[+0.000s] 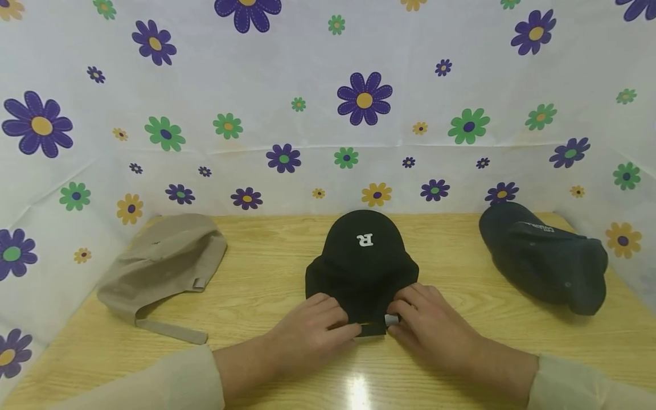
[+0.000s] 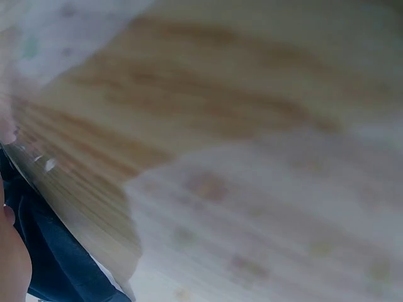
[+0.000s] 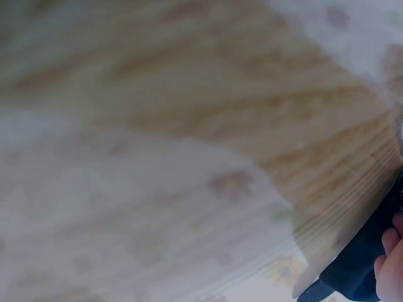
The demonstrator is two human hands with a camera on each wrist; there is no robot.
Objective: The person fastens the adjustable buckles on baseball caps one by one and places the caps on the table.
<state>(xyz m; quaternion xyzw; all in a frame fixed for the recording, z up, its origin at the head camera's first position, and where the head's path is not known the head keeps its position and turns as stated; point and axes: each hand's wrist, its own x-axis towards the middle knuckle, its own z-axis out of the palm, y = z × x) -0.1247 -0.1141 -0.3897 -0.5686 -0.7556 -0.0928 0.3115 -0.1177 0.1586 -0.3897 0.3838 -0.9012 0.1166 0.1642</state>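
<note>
A black cap (image 1: 364,265) with a white raised letter R lies in the middle of the table, its back opening towards me. My left hand (image 1: 310,333) pinches the free end of its black strap (image 1: 373,329) between thumb and fingers. On the other side, my right hand (image 1: 435,324) grips the cap's back edge beside a small silver buckle (image 1: 392,320). The strap end lies close to the buckle; whether it passes through cannot be told. Both wrist views catch only a dark part of the cap (image 2: 53,248) and some fingers (image 3: 390,242) at the edge.
A beige cap (image 1: 169,256) with its strap hanging loose lies at the left. At the right rests a dark navy cap (image 1: 543,256) with pale lettering. A flower-printed cloth (image 1: 307,68) encloses the wooden table (image 1: 266,245) at the back and sides.
</note>
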